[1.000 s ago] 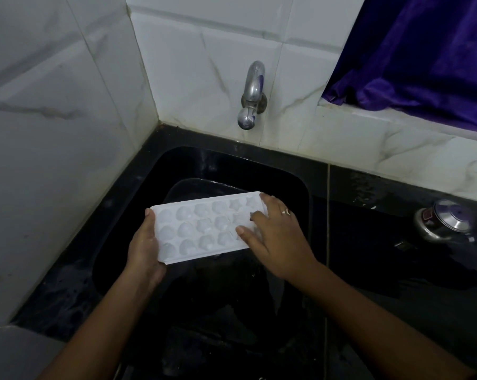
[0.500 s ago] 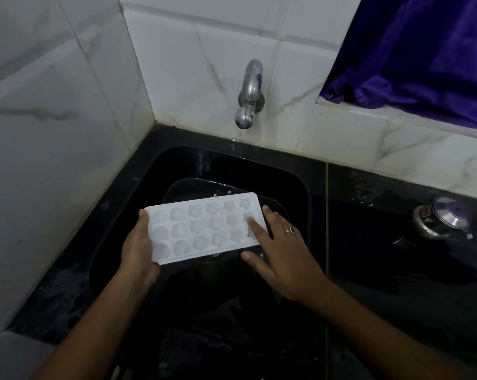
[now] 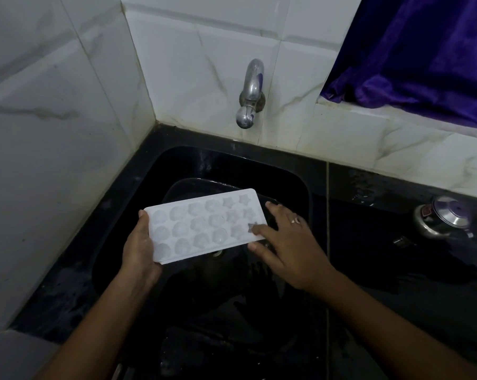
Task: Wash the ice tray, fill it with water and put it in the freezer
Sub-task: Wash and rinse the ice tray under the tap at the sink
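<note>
A white ice tray [image 3: 204, 224] with round and star-shaped cups is held level over the black sink [image 3: 284, 171]. My left hand [image 3: 140, 249] grips its left short end from below and the side. My right hand [image 3: 288, 242] rests at the tray's right end, fingers spread, with the index fingertip pressing into a star cup at the near right corner. A ring sits on one finger. The chrome tap [image 3: 249, 96] projects from the white tiled wall above the sink; no water runs from it.
A dark bowl-like vessel [image 3: 182, 187] lies in the sink under the tray. A steel pot lid with a knob [image 3: 443, 220] sits on the wet black counter at right. A purple curtain [image 3: 423, 50] hangs at the upper right. Tiled walls close the left and back.
The tray has shifted slightly left and lower. My right hand slid from on top of the tray's cups to its right end, one fingertip staying in a corner cup.
</note>
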Demonstrator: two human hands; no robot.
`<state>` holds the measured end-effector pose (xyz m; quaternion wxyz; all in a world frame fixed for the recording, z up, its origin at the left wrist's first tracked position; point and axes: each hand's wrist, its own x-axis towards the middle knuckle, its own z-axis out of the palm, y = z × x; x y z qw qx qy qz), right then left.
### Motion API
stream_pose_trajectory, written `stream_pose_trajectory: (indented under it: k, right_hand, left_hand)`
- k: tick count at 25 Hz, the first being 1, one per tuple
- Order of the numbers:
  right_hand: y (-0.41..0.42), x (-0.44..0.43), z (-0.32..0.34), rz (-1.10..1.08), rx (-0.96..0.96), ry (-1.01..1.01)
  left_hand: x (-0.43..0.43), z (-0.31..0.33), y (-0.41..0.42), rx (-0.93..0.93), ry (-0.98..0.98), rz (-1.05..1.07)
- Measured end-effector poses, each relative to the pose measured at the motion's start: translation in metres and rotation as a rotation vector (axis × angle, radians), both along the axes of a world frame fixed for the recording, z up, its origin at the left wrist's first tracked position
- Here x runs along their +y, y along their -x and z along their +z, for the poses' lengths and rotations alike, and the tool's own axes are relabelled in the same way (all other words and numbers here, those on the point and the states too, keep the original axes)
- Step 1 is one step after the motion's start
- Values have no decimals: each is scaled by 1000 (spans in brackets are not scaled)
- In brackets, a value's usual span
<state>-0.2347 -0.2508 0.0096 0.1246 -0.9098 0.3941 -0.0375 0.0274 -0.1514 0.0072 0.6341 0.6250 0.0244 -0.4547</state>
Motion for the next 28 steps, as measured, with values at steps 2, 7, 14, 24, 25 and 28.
stream_pose_trajectory:
  k: [2, 7, 14, 24, 25, 28]
  right_hand:
    - [-9, 0, 5, -74, -52, -10]
    - [-3, 4, -1, 36, 3, -7]
    - [-7, 11, -2, 12, 9, 6]
    - [-27, 20, 11, -170, -84, -15]
    - [-34, 23, 14, -201, -105, -24]
    - [-46, 35, 10, -138, -56, 14]
  left_hand:
    - [0, -1, 2, 3, 4, -15]
    - [1, -2, -6, -8, 8, 4]
    - [1, -3, -7, 0, 30, -3]
    - [0, 2, -28, 22, 49, -92]
    - [-1, 3, -30, 25, 48, -110]
    - [-5, 4, -48, 34, 73, -143]
